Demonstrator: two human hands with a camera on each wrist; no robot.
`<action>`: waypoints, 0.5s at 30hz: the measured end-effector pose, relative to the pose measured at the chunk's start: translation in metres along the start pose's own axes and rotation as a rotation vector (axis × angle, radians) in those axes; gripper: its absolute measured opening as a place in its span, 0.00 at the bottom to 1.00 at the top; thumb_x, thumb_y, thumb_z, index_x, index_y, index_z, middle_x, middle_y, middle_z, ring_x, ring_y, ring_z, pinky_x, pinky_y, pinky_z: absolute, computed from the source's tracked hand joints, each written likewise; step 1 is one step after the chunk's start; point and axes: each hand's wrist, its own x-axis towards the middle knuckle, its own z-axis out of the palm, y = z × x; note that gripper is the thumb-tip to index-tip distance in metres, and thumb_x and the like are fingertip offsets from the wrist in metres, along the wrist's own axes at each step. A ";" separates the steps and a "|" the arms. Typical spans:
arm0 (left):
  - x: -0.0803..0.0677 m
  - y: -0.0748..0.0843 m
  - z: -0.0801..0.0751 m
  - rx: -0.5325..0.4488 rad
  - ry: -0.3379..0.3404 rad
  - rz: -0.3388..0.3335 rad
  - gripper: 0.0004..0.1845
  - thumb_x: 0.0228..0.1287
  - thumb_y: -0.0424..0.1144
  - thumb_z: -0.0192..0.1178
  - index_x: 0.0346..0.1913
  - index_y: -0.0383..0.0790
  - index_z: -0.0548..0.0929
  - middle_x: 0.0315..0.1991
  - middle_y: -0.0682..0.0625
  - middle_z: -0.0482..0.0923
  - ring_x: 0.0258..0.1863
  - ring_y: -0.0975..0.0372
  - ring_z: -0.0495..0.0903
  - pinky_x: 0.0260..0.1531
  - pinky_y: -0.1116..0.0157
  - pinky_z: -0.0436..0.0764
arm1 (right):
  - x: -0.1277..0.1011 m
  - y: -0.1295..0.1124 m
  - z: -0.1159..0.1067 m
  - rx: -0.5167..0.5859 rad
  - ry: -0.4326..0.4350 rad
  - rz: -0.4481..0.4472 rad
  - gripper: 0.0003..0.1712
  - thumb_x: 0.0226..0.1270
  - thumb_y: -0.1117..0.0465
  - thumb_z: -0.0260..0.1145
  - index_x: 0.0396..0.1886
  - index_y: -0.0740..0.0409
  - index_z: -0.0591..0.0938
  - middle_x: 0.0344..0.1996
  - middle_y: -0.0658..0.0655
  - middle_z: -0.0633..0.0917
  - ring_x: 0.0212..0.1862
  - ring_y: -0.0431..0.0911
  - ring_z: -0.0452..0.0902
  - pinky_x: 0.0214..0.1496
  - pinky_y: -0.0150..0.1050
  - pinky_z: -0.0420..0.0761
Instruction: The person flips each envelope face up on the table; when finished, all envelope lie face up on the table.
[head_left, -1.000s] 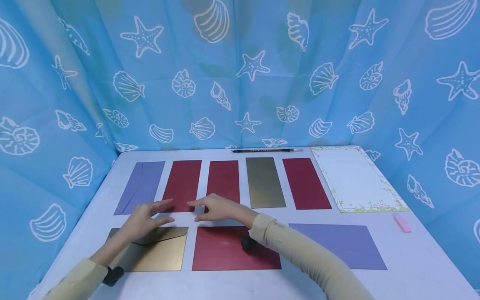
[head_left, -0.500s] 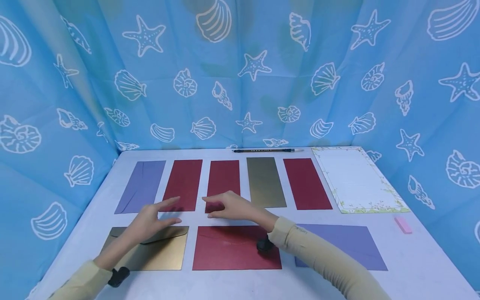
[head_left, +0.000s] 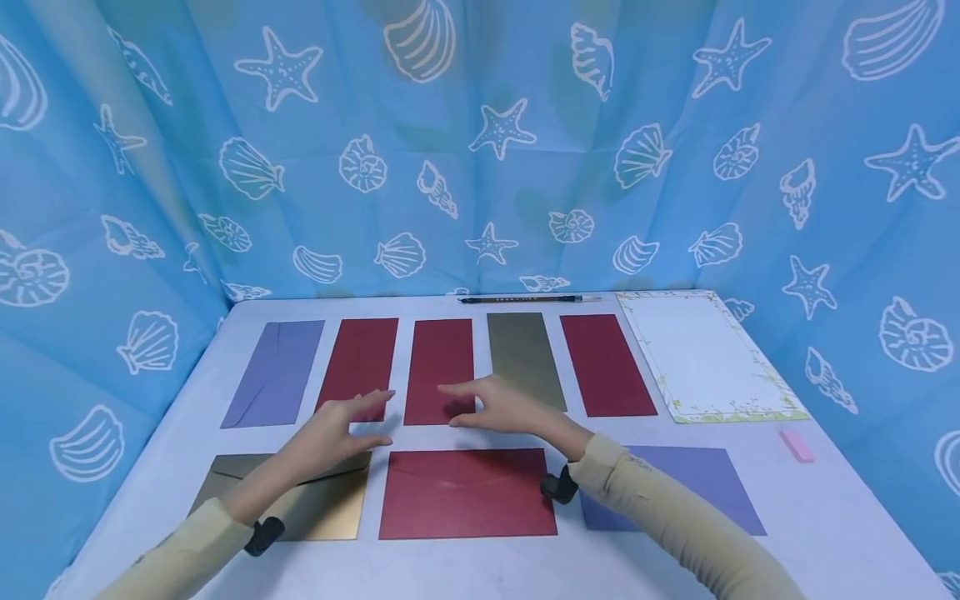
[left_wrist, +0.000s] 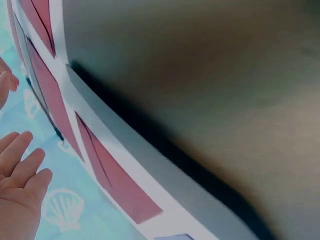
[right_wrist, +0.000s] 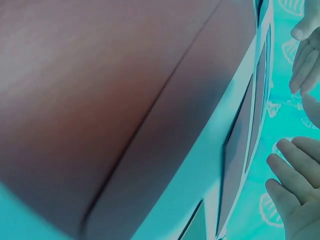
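Observation:
My left hand [head_left: 333,433] is held above the table with fingers and thumb spread apart and nothing between them. Under its forearm lies a gold envelope [head_left: 333,517] with a pointed flap; beyond its fingertips is a red envelope [head_left: 363,350]. Facing it, my right hand [head_left: 498,406] also hovers with thumb and fingers apart, near another red envelope [head_left: 438,354] in the back row. A wide red envelope [head_left: 468,500] lies flat between the two forearms. Both wrist views show loosely extended fingers, the left hand [left_wrist: 22,185] and the right hand [right_wrist: 300,185], holding nothing.
The back row also has a purple envelope [head_left: 273,375], a dark gold one [head_left: 525,346] and a red one [head_left: 607,367]. My right sleeve partly covers a purple envelope [head_left: 708,487]. Behind lie a writing brush [head_left: 521,299] and bordered paper [head_left: 705,358]; a pink eraser [head_left: 797,446] sits right.
Both hands have drifted to the right above the table, staying apart and facing each other. The envelopes, brush, paper and eraser have stayed in place.

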 end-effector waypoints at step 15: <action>0.027 0.017 0.023 0.070 -0.096 0.060 0.37 0.53 0.47 0.73 0.66 0.38 0.73 0.38 0.48 0.84 0.28 0.63 0.76 0.29 0.70 0.76 | -0.026 0.023 -0.014 -0.038 -0.011 0.059 0.35 0.62 0.54 0.70 0.67 0.60 0.72 0.51 0.60 0.84 0.36 0.45 0.78 0.34 0.33 0.71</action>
